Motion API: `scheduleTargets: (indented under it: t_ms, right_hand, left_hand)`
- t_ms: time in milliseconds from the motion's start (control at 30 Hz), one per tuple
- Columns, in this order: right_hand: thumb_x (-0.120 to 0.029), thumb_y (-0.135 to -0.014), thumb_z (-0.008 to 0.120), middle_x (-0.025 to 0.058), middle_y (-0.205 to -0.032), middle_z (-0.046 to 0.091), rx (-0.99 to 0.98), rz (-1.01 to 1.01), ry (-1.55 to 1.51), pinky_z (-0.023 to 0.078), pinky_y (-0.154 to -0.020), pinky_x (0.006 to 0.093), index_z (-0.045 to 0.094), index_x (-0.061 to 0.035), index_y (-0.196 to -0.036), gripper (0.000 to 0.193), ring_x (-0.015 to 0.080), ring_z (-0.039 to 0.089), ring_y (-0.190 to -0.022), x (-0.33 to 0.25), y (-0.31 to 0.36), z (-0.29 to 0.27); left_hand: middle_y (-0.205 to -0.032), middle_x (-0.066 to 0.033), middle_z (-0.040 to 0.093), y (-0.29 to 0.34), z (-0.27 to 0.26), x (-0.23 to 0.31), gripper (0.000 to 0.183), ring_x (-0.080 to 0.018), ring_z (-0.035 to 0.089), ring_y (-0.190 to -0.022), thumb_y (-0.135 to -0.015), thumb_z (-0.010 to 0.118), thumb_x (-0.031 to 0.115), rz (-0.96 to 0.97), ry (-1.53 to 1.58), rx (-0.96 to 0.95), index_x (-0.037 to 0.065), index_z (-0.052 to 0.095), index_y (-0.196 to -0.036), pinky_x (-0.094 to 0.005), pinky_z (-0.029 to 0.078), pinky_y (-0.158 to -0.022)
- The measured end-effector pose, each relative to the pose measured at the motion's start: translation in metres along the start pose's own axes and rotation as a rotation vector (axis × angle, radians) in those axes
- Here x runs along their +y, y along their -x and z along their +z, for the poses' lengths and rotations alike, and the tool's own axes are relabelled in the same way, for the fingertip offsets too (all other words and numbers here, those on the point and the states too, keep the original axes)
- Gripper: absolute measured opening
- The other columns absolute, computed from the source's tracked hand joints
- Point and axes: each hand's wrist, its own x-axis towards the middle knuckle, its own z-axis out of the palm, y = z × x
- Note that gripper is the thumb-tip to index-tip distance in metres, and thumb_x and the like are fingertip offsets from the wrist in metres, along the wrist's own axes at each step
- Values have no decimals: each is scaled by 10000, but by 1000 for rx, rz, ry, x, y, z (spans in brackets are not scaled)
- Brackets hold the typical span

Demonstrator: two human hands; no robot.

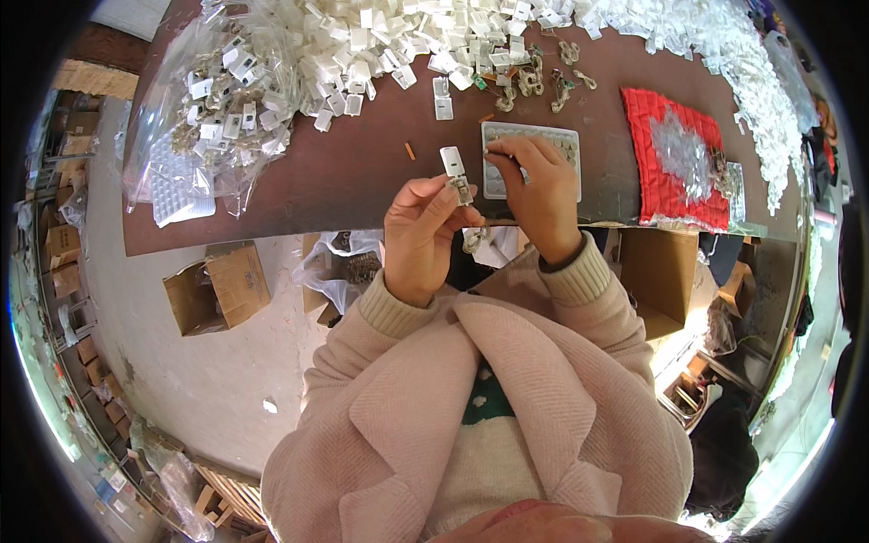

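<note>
Between the thumb and fingers of my left hand [422, 231] is a small white hinged plastic case [453, 163], its lid standing up. Its lower half shows a metallic part, and a thin coiled wire [475, 239] hangs beneath that hand. My right hand [543, 185] is over a pale tray [493, 185] with rows of round pockets. Its thumb and index finger are pinched together above the tray's left side, on something too small to make out. Round pieces seem to sit in several pockets.
White plastic cases [380, 45] are heaped along the table's back, with wired parts [520, 83] before them. A clear bag [217, 109] of cases lies left, above a blister tray [176, 185]. A red padded cloth [647, 154] lies right. Cardboard boxes [237, 285] stand below the brown table [344, 195].
</note>
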Motion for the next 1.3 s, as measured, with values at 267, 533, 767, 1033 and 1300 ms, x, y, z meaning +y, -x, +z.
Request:
scheduleTargets:
  t_ms: [267, 533, 767, 1033, 1300]
  right_hand:
    - [3, -805, 711, 87, -872, 693, 37, -87, -175, 540, -692, 373, 692, -55, -926, 135, 291, 674, -797, -38, 11, -11]
    - [-38, -810, 727, 113, -804, 658, -258, 104, -309, 500, -589, 363, 688, -45, -896, 94, 304, 650, -669, -32, 7, -31]
    - [-1, -839, 706, 112, -830, 676, -171, 129, -398, 505, -603, 331, 731, -28, -945, 112, 263, 656, -670, -34, 12, -31]
    - [16, -836, 692, 134, -949, 697, -84, -149, -272, 532, -645, 333, 743, -23, -987, 165, 283, 681, -761, -30, 14, -27]
    - [-20, -819, 721, 109, -966, 720, -96, 41, -428, 537, -724, 351, 740, -63, -1033, 219, 291, 679, -789, -24, 20, -23]
  left_hand:
    - [-1010, -137, 717, 5, 5, 2, 119, -256, 720, -798, -981, 592, 2, -5, 64, -79, 45, 633, -1085, -364, 612, -720]
    - [-986, -94, 713, 11, -4, -3, 125, -208, 708, -797, -1000, 594, 71, -101, 18, -81, 45, 627, -1117, -384, 595, -764]
    - [-986, -108, 707, 11, 3, -9, 107, -227, 710, -771, -992, 601, 56, -68, 85, -55, 33, 647, -1086, -367, 608, -721]
    - [-982, -81, 713, 4, 2, -7, 107, -163, 699, -795, -999, 610, 96, -54, 74, -38, 50, 648, -1087, -307, 594, -746]
    - [-946, -66, 706, 3, 5, -7, 131, -142, 685, -769, -998, 628, 148, -60, 32, -30, 53, 637, -1087, -298, 586, -694]
